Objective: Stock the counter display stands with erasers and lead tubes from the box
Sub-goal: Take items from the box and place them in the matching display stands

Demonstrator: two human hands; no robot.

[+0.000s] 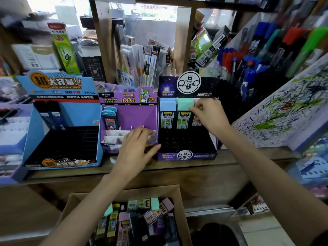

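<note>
Right hand (210, 116) pinches a third tube (196, 120) beside two in the dark stand (188, 155); left hand (134, 150) rests straight-fingered on the purple stand (129, 118).

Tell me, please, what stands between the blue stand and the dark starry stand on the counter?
The purple stand, shown in the head view, with the left hand resting on its front edge.

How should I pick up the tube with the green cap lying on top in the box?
Come straight down from above and pinch the green-capped tube across its two long edges, near the middle. It lies flat on top of the pile in the cardboard box, with nothing covering it.
</note>
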